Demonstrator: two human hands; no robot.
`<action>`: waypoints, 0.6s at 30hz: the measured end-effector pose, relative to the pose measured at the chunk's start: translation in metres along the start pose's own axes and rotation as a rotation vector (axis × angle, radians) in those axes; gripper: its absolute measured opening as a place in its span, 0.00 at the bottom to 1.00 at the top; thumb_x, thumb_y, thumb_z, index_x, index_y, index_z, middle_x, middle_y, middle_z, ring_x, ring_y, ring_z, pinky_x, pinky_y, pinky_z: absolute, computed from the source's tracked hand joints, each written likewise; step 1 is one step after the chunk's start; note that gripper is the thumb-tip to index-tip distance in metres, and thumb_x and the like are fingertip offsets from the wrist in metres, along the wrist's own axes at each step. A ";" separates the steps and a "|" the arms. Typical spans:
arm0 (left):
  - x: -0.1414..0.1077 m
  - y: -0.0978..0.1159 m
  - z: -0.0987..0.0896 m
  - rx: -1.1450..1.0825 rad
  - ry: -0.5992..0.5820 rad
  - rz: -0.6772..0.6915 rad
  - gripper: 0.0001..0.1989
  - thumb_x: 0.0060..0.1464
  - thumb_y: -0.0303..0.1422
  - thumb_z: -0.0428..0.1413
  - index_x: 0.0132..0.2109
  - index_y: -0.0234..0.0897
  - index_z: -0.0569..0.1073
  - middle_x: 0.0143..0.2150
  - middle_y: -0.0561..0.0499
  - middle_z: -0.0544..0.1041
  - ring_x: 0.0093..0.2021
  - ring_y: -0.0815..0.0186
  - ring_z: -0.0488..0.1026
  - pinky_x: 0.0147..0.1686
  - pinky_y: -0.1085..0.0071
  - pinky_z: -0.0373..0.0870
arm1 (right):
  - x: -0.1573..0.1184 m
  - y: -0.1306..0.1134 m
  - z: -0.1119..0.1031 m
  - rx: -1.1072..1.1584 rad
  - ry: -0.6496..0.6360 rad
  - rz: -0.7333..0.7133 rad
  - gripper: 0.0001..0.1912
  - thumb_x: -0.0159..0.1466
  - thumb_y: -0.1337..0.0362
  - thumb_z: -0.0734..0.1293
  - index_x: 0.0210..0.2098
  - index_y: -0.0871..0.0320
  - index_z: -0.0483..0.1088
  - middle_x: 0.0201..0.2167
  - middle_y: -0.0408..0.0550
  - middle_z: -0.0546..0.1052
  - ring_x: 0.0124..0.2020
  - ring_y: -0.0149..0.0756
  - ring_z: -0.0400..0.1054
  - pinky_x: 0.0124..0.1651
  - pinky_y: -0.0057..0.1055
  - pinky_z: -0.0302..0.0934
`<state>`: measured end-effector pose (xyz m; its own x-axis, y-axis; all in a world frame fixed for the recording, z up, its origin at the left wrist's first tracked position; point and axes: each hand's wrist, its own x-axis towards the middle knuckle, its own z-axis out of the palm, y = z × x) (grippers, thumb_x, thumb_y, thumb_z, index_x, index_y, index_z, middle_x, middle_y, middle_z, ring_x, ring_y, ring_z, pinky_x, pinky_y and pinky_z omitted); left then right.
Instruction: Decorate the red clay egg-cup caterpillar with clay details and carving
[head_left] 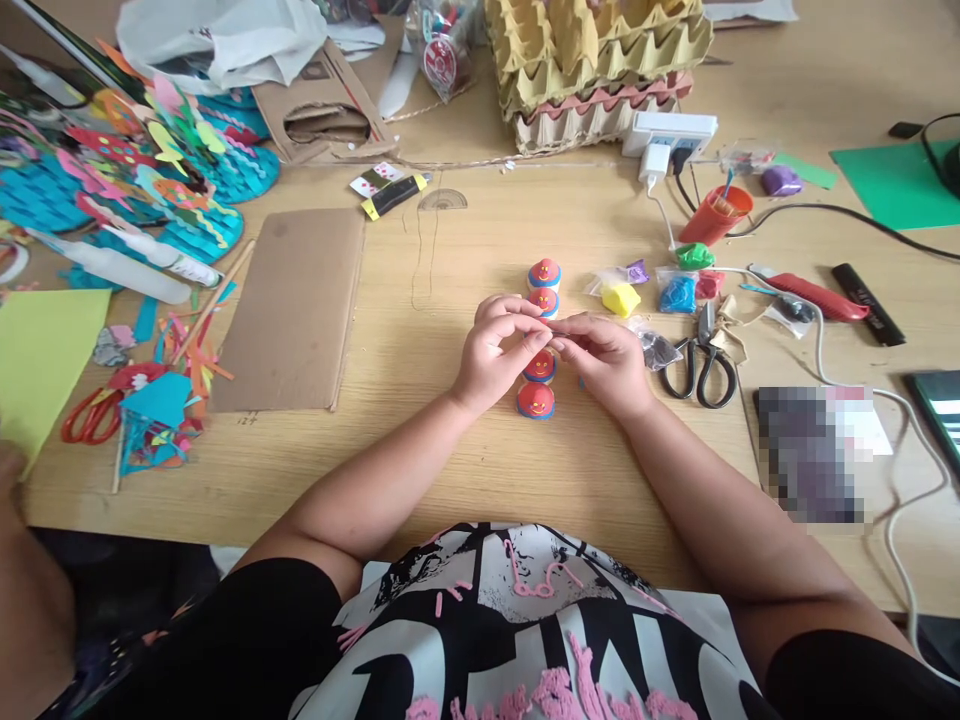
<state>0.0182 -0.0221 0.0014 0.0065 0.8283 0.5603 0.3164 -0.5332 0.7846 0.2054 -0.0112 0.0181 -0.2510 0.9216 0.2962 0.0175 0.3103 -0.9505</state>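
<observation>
My left hand (491,355) and my right hand (609,365) meet over the middle of the table, thumbs and fingertips pinched together. Between them is a small dark bit, too tiny to name. Below and around my hands stands a column of several small red clay figures (535,402) with yellow smiling faces and blue rims; the fingers cover part of the row. Right of the row lie a lump of yellow clay (621,299), a packet of blue clay (677,292) and a bag of dark clay (656,349), close to my right hand.
Black-handled scissors (705,365) and a red utility knife (817,297) lie to the right, with a white cable (821,350) running past. A cardboard sheet (292,310) is at left, near paper scraps and red scissors (94,415). Egg trays (600,60) are stacked behind. Another person's arm (30,580) shows at left.
</observation>
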 end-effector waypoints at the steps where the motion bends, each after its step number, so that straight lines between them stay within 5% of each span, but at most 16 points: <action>1: 0.000 0.000 0.000 0.001 0.004 0.013 0.15 0.69 0.49 0.61 0.41 0.45 0.82 0.48 0.48 0.82 0.58 0.60 0.77 0.70 0.53 0.70 | 0.000 0.000 0.000 0.000 0.001 -0.003 0.19 0.62 0.43 0.79 0.42 0.50 0.85 0.39 0.49 0.86 0.38 0.39 0.78 0.41 0.38 0.73; 5: 0.001 0.002 -0.001 0.033 -0.007 0.047 0.14 0.70 0.48 0.61 0.40 0.45 0.81 0.47 0.49 0.82 0.57 0.60 0.76 0.70 0.52 0.70 | -0.001 -0.001 0.000 0.025 -0.001 0.014 0.19 0.62 0.44 0.80 0.43 0.50 0.84 0.35 0.47 0.84 0.31 0.35 0.74 0.35 0.36 0.70; 18: 0.005 0.005 -0.005 0.161 -0.023 0.062 0.20 0.72 0.53 0.55 0.41 0.46 0.81 0.47 0.48 0.83 0.58 0.58 0.76 0.70 0.51 0.70 | -0.004 -0.005 0.002 -0.017 0.047 -0.042 0.17 0.65 0.44 0.78 0.36 0.51 0.81 0.35 0.47 0.84 0.32 0.35 0.74 0.36 0.36 0.71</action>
<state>0.0154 -0.0217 0.0097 0.0524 0.7993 0.5987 0.4628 -0.5507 0.6946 0.2042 -0.0164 0.0213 -0.2061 0.9175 0.3400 0.0249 0.3523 -0.9356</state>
